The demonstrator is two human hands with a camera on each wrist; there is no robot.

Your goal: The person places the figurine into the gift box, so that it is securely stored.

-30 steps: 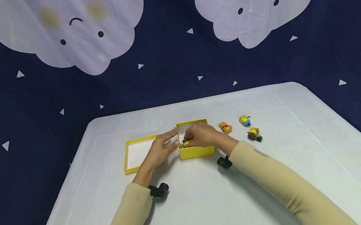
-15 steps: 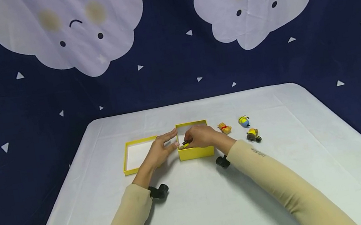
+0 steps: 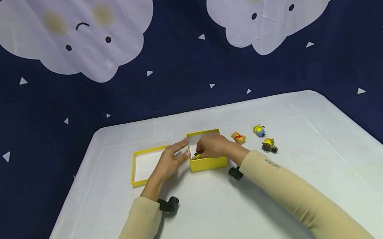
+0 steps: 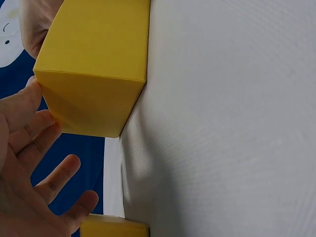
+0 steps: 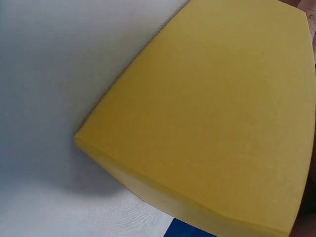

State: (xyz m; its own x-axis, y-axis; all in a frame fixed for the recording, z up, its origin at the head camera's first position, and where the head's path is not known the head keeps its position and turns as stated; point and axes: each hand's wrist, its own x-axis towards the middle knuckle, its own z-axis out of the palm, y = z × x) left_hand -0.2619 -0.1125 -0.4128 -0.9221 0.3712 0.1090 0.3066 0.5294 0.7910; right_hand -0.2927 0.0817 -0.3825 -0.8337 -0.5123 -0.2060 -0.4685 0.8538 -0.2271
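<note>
A yellow box (image 3: pixel 208 164) with a white inside stands uncovered on the table in the head view. My right hand (image 3: pixel 212 146) reaches in over its front wall and pinches a small yellow-and-dark toy figure (image 3: pixel 197 155) near the left inner corner; fingers and front wall hide much of the figure. Along the box's left side, my left hand (image 3: pixel 169 160) is spread, thumb and fingertips at the rim. The left wrist view shows those fingers (image 4: pixel 49 143) straight, touching the box (image 4: pixel 94 44). In the right wrist view the box wall (image 5: pixel 207 118) fills most of the picture.
A yellow-rimmed lid (image 3: pixel 135 171) lies left of the box, partly behind my left hand. To the right lie an orange bear figure (image 3: pixel 239 137) in red, a blue-and-yellow figure (image 3: pixel 259 130) and a yellow-and-brown figure (image 3: pixel 269 145). A white cloth covers the table (image 3: pixel 207 224).
The pinched toy figure has sunk slightly lower into the box, with more of it behind the front wall. My left hand stays at the box's side.
</note>
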